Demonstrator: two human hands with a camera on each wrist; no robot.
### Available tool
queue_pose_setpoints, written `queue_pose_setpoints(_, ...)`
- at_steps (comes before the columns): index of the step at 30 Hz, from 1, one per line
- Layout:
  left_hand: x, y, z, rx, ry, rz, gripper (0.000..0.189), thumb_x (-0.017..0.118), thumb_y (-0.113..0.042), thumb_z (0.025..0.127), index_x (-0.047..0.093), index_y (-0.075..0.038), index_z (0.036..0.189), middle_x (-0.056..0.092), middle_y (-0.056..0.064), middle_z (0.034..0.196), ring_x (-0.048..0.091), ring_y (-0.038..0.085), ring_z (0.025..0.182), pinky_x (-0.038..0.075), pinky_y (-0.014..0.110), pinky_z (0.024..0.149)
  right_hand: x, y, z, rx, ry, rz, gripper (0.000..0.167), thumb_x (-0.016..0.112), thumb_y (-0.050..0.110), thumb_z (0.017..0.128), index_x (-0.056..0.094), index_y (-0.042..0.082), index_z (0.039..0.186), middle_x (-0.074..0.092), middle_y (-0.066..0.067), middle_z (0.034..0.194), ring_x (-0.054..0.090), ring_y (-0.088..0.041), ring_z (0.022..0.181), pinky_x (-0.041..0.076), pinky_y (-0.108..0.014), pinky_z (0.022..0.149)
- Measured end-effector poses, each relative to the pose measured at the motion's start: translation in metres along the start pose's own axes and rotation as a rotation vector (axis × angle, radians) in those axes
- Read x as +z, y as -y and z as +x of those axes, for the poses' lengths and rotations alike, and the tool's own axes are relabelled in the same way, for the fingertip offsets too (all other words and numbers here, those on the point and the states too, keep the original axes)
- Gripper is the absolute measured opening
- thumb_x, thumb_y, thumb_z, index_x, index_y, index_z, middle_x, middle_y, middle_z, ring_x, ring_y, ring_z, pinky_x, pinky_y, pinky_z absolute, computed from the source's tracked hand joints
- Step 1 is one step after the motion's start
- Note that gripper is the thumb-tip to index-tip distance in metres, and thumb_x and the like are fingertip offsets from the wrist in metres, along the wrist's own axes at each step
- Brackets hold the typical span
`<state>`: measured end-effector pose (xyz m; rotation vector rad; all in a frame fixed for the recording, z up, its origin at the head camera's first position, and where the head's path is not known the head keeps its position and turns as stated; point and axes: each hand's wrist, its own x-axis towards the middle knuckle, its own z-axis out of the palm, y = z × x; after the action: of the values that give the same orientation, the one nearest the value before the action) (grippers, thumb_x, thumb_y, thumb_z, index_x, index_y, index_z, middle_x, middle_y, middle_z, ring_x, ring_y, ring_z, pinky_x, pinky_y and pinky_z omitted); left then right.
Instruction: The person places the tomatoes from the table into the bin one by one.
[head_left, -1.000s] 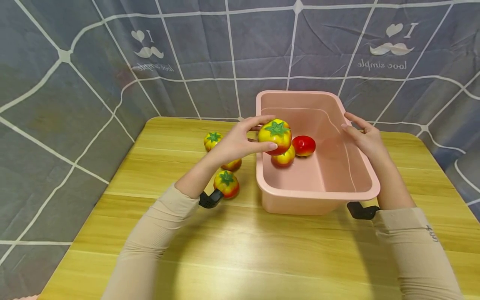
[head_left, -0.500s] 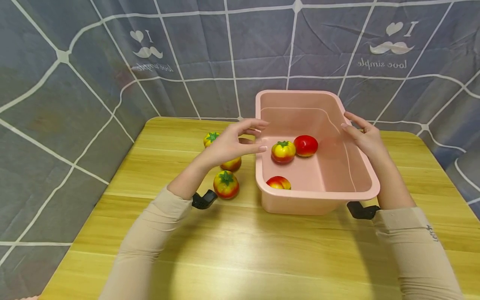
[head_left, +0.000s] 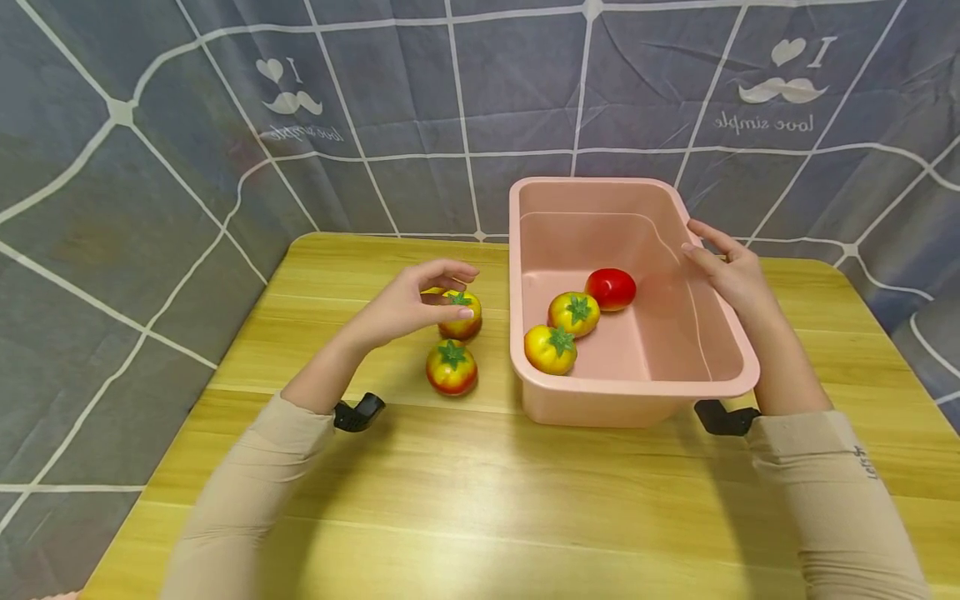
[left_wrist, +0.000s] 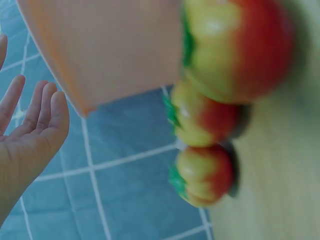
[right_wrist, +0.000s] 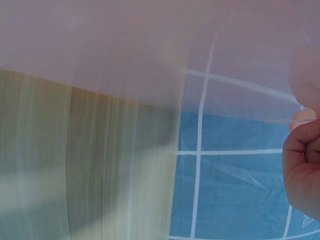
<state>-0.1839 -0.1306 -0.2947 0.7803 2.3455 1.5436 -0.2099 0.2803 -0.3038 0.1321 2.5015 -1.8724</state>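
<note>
My left hand hovers over the toy tomatoes left of the bin, fingers spread and loosely bent, with nothing in them. In the left wrist view that hand is apart from the tomatoes. They are yellow and red with green leaf tops: a front tomato, a middle tomato and a back tomato, which the hand mostly hides in the head view. At the right, my right hand grips the rim of a pink plastic bin. Inside lie two leaf-topped tomatoes and a red one.
Everything stands on a light wooden table. A grey-blue curtain with white lines hangs behind and at the sides. The bin's left wall rises between the tomatoes on the table and those inside.
The left hand let a tomato drop into the bin, then moved left and down to the tomatoes on the table. Tomatoes inside the bin rolled. The right hand stayed on the rim.
</note>
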Motion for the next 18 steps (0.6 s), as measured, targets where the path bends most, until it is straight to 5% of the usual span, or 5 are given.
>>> queue_pose_setpoints(7, -0.008, 0.026, -0.021, -0.076, -0.023, -0.005, 0.05, 0.071, -0.01, 0.083, 0.051, 0.001, 0.127, 0.049, 0.02, 0.129, 0.047, 0.037, 0.117, 0.041, 0.046, 0.098, 0.005, 0.008, -0.008, 0.013, -0.018, -0.044, 0.06, 0.059, 0.036, 0.09, 0.037, 0.019, 0.144, 0.052, 0.018, 0.095, 0.059, 0.006, 0.071, 0.049, -0.012, 0.063)
queue_pose_setpoints(14, -0.009, 0.058, -0.04, -0.143, -0.018, 0.022, 0.053, 0.072, -0.011, 0.082, 0.049, 0.003, 0.128, 0.048, 0.022, 0.129, 0.044, 0.038, 0.12, 0.038, 0.05, 0.099, 0.005, 0.007, -0.007, 0.022, -0.004, 0.105, 0.057, 0.063, 0.026, 0.089, 0.043, 0.02, 0.141, 0.056, 0.017, 0.089, 0.06, 0.002, 0.068, 0.049, -0.013, 0.06)
queue_pose_setpoints(18, -0.006, 0.071, -0.046, -0.164, -0.001, 0.013, 0.057, 0.074, -0.012, 0.08, 0.049, 0.003, 0.129, 0.047, 0.023, 0.131, 0.043, 0.039, 0.121, 0.039, 0.051, 0.098, 0.006, 0.008, -0.007, 0.016, -0.011, 0.102, 0.057, 0.063, 0.026, 0.089, 0.043, 0.019, 0.141, 0.058, 0.018, 0.085, 0.06, 0.002, 0.067, 0.049, -0.013, 0.059)
